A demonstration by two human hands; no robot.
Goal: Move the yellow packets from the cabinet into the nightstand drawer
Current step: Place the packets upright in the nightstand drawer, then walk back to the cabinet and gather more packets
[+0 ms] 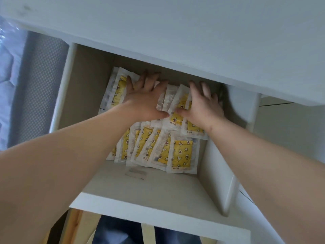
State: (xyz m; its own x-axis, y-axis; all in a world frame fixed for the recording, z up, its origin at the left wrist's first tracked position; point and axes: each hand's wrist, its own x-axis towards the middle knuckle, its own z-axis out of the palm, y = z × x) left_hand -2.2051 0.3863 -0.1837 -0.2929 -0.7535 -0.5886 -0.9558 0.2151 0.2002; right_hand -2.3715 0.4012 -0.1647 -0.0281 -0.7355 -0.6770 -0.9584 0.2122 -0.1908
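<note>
The white nightstand drawer (158, 206) is pulled out below me, and several yellow packets in clear wrappers lie inside it. A front row of packets (181, 152) overlaps like tiles. A back row of packets (117, 88) lies under both my hands, near the drawer's rear. My left hand (146, 97) lies flat with fingers spread on the left part of the back row. My right hand (204, 103) presses flat on the right part, fingers reaching under the nightstand top. The two thumbs nearly meet over a packet. The cabinet is out of view.
The white nightstand top (193, 32) overhangs the drawer's rear. A small label (136, 173) sits on the bare drawer floor in front of the packets. A grey mattress edge (35, 81) lies to the left. Wooden floor and blue trousers (114, 231) show below the drawer front.
</note>
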